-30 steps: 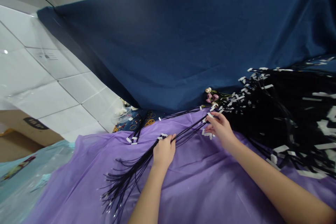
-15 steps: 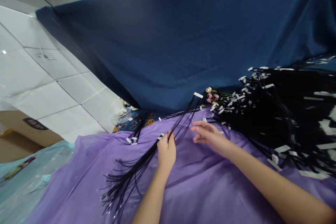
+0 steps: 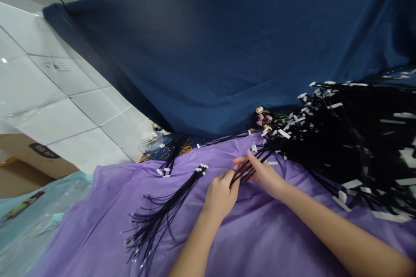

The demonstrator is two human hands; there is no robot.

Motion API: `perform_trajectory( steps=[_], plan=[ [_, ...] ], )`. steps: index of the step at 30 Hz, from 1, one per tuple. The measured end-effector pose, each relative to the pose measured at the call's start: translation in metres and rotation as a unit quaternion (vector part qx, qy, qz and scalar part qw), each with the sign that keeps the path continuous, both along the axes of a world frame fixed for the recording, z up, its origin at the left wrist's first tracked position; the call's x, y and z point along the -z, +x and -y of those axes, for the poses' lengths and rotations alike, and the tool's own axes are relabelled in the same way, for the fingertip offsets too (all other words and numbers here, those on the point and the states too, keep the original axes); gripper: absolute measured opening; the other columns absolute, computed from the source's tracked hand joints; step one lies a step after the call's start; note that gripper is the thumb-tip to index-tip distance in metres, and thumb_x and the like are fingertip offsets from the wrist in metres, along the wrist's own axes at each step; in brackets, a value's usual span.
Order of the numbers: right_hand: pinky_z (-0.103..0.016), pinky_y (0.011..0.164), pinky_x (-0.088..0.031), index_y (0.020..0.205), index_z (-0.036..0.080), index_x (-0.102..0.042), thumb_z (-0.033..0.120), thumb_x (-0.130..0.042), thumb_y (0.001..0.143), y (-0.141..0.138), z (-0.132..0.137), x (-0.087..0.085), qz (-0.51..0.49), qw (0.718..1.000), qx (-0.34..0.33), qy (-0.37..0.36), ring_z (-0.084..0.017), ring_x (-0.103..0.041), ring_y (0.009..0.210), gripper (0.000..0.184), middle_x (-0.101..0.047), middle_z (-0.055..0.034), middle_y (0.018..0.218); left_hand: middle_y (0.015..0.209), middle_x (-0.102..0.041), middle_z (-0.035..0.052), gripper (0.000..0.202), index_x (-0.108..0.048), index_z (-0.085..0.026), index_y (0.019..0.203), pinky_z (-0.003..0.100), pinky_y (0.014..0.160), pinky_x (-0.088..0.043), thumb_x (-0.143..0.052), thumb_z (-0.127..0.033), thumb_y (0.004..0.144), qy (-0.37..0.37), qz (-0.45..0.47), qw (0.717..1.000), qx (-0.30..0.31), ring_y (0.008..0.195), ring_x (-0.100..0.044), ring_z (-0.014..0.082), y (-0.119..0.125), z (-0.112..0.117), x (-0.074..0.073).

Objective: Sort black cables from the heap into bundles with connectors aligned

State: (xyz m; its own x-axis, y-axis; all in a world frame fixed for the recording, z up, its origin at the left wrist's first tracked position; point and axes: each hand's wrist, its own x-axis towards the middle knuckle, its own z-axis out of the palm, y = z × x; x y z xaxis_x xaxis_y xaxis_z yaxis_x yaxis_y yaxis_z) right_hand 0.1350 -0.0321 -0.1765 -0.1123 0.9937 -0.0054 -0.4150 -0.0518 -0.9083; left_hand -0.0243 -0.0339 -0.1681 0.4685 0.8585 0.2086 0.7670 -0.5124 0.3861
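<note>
My left hand [image 3: 222, 193] is closed in a pinch on a few thin black cords [image 3: 248, 165] that run up and right to white tags. My right hand [image 3: 262, 172] lies just beside it with fingers stretched out under and along the same cords, touching them. To the left, a sorted bundle of black cords [image 3: 169, 210] with white tags at its top end lies on the purple cloth [image 3: 260, 242], apart from both hands. A big tangled pile of black tagged cords [image 3: 354, 143] fills the right side.
A dark blue cloth [image 3: 227, 52] hangs behind. Small pink and white artificial flowers [image 3: 262, 117] lie at the cloth's foot. White floor tiles [image 3: 48, 95], a cardboard box [image 3: 29, 164] and a light blue plastic sheet [image 3: 35, 225] are at the left.
My left hand let go of the left bundle, which now lies flat, and moved right. Both hands met on a few cords drawn from the big pile.
</note>
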Motion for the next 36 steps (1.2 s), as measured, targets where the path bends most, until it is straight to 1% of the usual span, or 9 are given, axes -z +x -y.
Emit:
perform_trajectory(
  steps=[2,6,11,13,17,23,28,31,36],
  plan=[
    [-0.028,0.065,-0.053,0.086,0.021,-0.07,0.069,-0.052,0.078,0.003,-0.001,-0.002,-0.034,0.999,0.011,-0.006,-0.017,-0.067,0.07,0.052,-0.07,-0.0061,0.082,0.095,-0.072,0.0064,0.024,-0.061,-0.022,0.105,0.027,0.073,-0.047,-0.039,-0.025,0.095,0.019,0.015,1.0,0.015,0.086,-0.068,0.0199,0.001,0.002,0.002],
    [-0.027,0.065,-0.053,0.082,0.018,-0.07,0.068,-0.058,0.074,0.008,-0.001,-0.007,-0.057,0.997,0.055,-0.011,-0.016,-0.065,0.066,0.052,-0.07,-0.0062,0.076,0.102,-0.07,0.0069,0.028,-0.058,-0.02,0.11,0.031,0.082,-0.046,-0.037,-0.016,0.092,0.076,0.0,0.997,0.008,0.093,-0.065,0.0211,0.001,0.001,0.004],
    [-0.029,0.055,-0.052,0.08,0.019,-0.068,0.067,-0.054,0.076,0.015,-0.004,-0.01,-0.037,0.993,0.108,-0.022,-0.017,-0.062,0.057,0.05,-0.069,-0.0067,0.074,0.104,-0.07,0.0075,0.027,-0.059,-0.019,0.109,0.035,0.089,-0.044,-0.042,-0.013,0.089,0.115,-0.036,0.992,-0.027,0.097,-0.063,0.022,-0.004,-0.005,0.004],
    [-0.029,0.052,-0.051,0.078,0.02,-0.067,0.066,-0.053,0.077,0.017,-0.004,-0.01,-0.026,0.992,0.123,-0.026,-0.017,-0.061,0.055,0.049,-0.069,-0.0072,0.074,0.101,-0.07,0.0071,0.025,-0.06,-0.02,0.107,0.036,0.09,-0.044,-0.044,-0.015,0.089,0.113,-0.042,0.992,-0.037,0.096,-0.064,0.0218,-0.005,-0.007,0.003],
    [-0.029,0.047,-0.049,0.074,0.021,-0.067,0.066,-0.055,0.076,0.02,-0.006,-0.011,-0.022,0.989,0.139,-0.032,-0.017,-0.06,0.051,0.047,-0.069,-0.0076,0.072,0.092,-0.071,0.005,0.018,-0.063,-0.021,0.095,0.035,0.088,-0.042,-0.046,-0.018,0.089,0.111,-0.037,0.993,-0.036,0.09,-0.064,0.0205,-0.005,-0.008,0.001],
    [-0.03,0.047,-0.049,0.074,0.019,-0.066,0.07,-0.054,0.074,0.022,-0.006,-0.012,0.01,0.988,0.152,-0.029,-0.017,-0.059,0.048,0.052,-0.068,-0.0076,0.071,0.085,-0.07,0.004,0.014,-0.065,-0.021,0.085,0.032,0.082,-0.042,-0.052,-0.022,0.088,0.102,-0.009,0.994,-0.039,0.084,-0.064,0.0196,-0.005,-0.009,0.002],
    [-0.029,0.046,-0.048,0.073,0.019,-0.065,0.073,-0.051,0.074,0.022,-0.006,-0.011,0.045,0.985,0.165,-0.007,-0.015,-0.057,0.044,0.056,-0.069,-0.0072,0.068,0.083,-0.07,0.0042,0.014,-0.066,-0.02,0.084,0.03,0.08,-0.042,-0.053,-0.024,0.087,0.087,0.01,0.995,-0.041,0.083,-0.064,0.0191,-0.005,-0.01,0.002],
    [-0.028,0.041,-0.043,0.072,0.019,-0.065,0.075,-0.051,0.072,0.023,-0.006,-0.011,0.058,0.984,0.171,-0.001,-0.014,-0.055,0.039,0.058,-0.068,-0.0069,0.066,0.083,-0.071,0.0039,0.014,-0.067,-0.02,0.084,0.029,0.079,-0.043,-0.054,-0.023,0.087,0.07,0.042,0.996,-0.041,0.082,-0.064,0.0182,-0.005,-0.011,0.003],
    [-0.028,0.035,-0.038,0.072,0.02,-0.066,0.075,-0.047,0.076,0.024,-0.007,-0.008,0.094,0.979,0.181,0.021,-0.014,-0.05,0.035,0.058,-0.069,-0.0069,0.067,0.082,-0.07,0.0021,0.01,-0.066,-0.02,0.082,0.026,0.075,-0.044,-0.057,-0.022,0.084,0.037,0.103,0.993,-0.04,0.08,-0.064,0.0159,-0.006,-0.012,0.007]
  ],
)
